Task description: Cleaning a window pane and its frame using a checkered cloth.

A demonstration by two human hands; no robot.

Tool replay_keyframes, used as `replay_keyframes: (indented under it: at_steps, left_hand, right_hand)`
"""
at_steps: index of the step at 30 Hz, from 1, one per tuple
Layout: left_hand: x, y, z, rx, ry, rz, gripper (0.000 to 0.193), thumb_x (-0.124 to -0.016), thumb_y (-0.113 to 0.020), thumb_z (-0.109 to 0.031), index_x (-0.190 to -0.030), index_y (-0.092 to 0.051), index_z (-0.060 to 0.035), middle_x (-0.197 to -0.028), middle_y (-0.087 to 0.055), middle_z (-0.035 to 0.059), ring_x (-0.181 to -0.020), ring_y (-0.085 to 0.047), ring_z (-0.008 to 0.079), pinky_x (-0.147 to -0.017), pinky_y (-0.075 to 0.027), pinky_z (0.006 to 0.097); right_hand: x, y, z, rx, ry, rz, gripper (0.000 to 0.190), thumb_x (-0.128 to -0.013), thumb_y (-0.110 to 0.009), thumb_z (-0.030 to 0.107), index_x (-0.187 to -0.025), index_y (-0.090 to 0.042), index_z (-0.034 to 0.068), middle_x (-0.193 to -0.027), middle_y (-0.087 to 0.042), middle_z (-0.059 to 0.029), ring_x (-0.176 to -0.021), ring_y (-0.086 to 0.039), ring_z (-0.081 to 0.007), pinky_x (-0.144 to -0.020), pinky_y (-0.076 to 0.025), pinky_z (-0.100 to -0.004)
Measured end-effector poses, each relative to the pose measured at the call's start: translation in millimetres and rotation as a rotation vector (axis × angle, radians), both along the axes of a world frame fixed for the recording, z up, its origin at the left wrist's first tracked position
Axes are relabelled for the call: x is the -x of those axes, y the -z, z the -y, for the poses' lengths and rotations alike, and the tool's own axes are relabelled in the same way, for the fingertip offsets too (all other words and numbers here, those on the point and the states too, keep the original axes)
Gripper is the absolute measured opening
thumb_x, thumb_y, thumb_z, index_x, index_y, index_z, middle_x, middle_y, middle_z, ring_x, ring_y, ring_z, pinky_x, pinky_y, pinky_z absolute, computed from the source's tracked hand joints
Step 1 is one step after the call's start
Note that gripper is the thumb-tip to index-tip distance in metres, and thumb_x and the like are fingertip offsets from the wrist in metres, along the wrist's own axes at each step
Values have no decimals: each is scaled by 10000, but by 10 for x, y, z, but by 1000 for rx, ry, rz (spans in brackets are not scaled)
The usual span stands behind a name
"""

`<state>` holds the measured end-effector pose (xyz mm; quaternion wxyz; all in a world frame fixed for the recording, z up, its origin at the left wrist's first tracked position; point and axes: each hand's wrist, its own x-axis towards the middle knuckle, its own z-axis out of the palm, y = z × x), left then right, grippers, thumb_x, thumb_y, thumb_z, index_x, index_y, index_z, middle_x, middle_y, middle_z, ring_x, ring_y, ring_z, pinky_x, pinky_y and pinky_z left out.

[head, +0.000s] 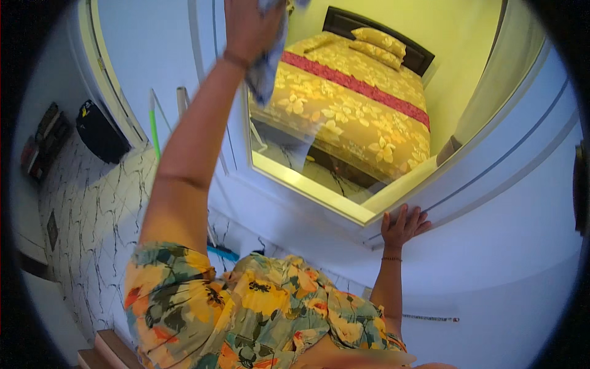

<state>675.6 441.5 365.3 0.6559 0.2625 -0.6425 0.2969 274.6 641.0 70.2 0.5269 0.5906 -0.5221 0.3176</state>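
My left hand point(252, 30) is raised at the top edge, shut on a crumpled blue-and-white cloth point(265, 78) that hangs down in front of a framed glass pane point(322, 152). Part of that hand and cloth is cut off by the picture's edge. Lower down on the right, my right hand point(403, 228) lies with spread fingers against the pale wall point(461, 258), just below the lower corner of the white frame point(313, 184). It holds nothing visible.
A bed point(364, 110) with a yellow floral cover shows in the glass. On the left are a black bag point(101, 133), a green-and-white pole point(153, 124) and a doorway frame point(108, 78). A blue broom head point(222, 252) rests on the marble-patterned floor point(92, 230). Brown steps point(113, 350) are at bottom left.
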Motion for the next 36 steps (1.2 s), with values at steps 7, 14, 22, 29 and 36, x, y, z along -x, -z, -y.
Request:
replay_keyframes:
  at_steps: [7, 14, 22, 29, 36]
  left_hand:
    - [396, 130, -51, 47, 7, -75, 497, -874, -459, -255, -1350, -371, -144, -1441, -213, 175, -1344, -153, 335, -1088, -48, 482]
    - [270, 3365, -355, -398, 84, 78, 531, -721, -596, -287, -1234, -521, -176, -1407, -230, 255, -1277, -229, 469, -1030, -132, 573]
    - [1586, 3942, -1180, -485, 304, 386, 636, -710, -557, -117, -1311, -439, -284, -1475, -139, 124, -1371, -88, 290, -1091, -22, 478]
    - [1472, 3909, -927, -172, 86, 612, 666, -632, -612, -125, -1246, -496, -354, -1445, -242, 93, -1348, -189, 274, -1076, -49, 516]
    - [564, 3872, -599, -667, 3, -137, 635, -627, -628, -104, -1246, -489, -111, -1370, -216, 323, -1301, -183, 450, -1017, -95, 606]
  right_hand:
    - [37, 39, -25, -9, 10, 29, 507, -850, -491, 468, -1196, -511, 99, -1398, -279, -188, -1348, -103, -374, -1056, -26, -570]
    - [8, 69, -20, -20, 3, 52, 474, -828, -520, 480, -1135, -557, 121, -1398, -279, -167, -1343, -109, -386, -1045, -30, -598]
    - [15, 2, -64, -41, 6, 5, 576, -850, -495, 472, -1271, -437, 83, -1408, -235, -209, -1351, -69, -382, -1046, -10, -587]
    - [85, 73, -33, -30, -18, 44, 510, -828, -532, 464, -1189, -513, 104, -1407, -249, -183, -1349, -64, -390, -1044, -6, -596]
    - [29, 46, 10, -28, -6, 45, 531, -830, -517, 485, -1209, -494, 114, -1415, -229, -177, -1348, -67, -394, -1043, -12, -598]
